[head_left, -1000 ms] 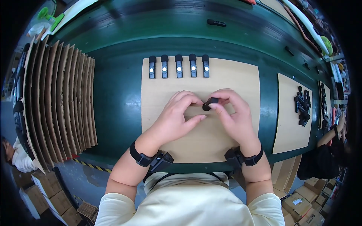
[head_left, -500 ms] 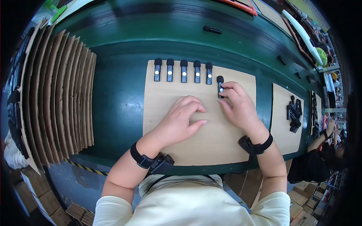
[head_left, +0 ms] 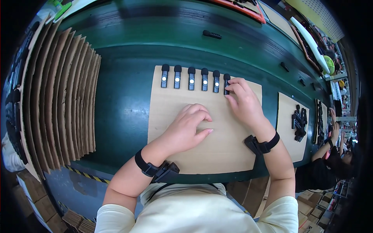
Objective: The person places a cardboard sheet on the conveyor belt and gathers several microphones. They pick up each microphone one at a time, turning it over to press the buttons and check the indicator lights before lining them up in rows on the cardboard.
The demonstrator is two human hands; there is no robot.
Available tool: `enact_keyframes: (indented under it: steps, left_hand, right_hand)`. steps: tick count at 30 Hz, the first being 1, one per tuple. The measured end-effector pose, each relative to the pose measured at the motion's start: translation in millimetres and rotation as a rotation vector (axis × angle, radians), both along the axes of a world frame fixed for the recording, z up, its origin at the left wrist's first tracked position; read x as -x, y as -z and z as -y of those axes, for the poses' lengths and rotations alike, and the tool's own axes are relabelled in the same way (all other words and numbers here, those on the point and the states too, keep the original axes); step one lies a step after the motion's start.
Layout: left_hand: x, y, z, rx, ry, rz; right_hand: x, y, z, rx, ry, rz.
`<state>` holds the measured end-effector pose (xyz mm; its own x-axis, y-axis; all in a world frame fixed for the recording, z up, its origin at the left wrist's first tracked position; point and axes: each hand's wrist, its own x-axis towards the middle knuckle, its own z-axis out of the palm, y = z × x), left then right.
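Note:
A tan cardboard sheet (head_left: 171, 116) lies on the green bench. Along its far edge runs a row of several small black devices (head_left: 190, 77), each with a white dot. My right hand (head_left: 243, 103) pinches the rightmost black device (head_left: 226, 79) at the end of that row, pressing it down onto the sheet. My left hand (head_left: 188, 128) rests flat on the middle of the sheet, fingers loosely curled and holding nothing. Both wrists carry black bands.
A fan of upright cardboard sheets (head_left: 58, 97) stands at the left. To the right lies a second cardboard sheet (head_left: 289, 132) with a pile of black devices (head_left: 299, 122). Another person (head_left: 334, 155) works at the far right. A loose black part (head_left: 211, 35) lies further back.
My right hand carried a black device from the sheet's middle up to the right end of the row. My left hand let go and settled flat on the sheet.

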<state>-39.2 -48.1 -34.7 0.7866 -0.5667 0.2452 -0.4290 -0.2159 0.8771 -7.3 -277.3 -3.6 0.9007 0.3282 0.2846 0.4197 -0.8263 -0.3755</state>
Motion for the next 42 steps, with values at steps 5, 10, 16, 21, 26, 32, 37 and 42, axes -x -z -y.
enact_keyframes:
  steps: [5,10,16,21,26,32,37,42]
  left_hand:
    - [-0.1,1.0,-2.2,-0.012,-0.006,0.011]
    - [0.5,0.3,-3.1,-0.014,-0.014,0.003]
    - [0.2,1.9,-3.4,-0.005,-0.01,0.014]
    - [0.8,2.6,-0.7,0.006,-0.014,0.022]
    - [0.0,3.0,-1.2,0.007,-0.008,0.025]
    - [1.1,2.3,-3.0,0.034,-0.043,0.031]
    - [5.3,-4.0,1.6,0.276,-0.156,-0.24]
    - [6.6,-16.5,-2.8,0.513,-0.205,-0.326]
  right_hand:
    - [-18.7,-23.0,-0.6,0.074,-0.038,0.042]
    - [-81.8,-29.9,-2.9,0.158,-0.031,0.036]
    - [-171.6,-10.1,-18.7,0.294,0.046,-0.025]
    - [-211.5,-1.7,-33.2,0.409,0.119,-0.03]
    - [-214.0,-12.6,-42.3,0.373,0.09,-0.149]
    - [-128.9,-36.1,-49.6,-0.255,-0.051,-0.285]
    - [-7.5,-38.7,-44.8,-0.765,-0.081,-0.333]
    - [56.2,-25.7,-37.2,-1.053,0.067,-0.433]
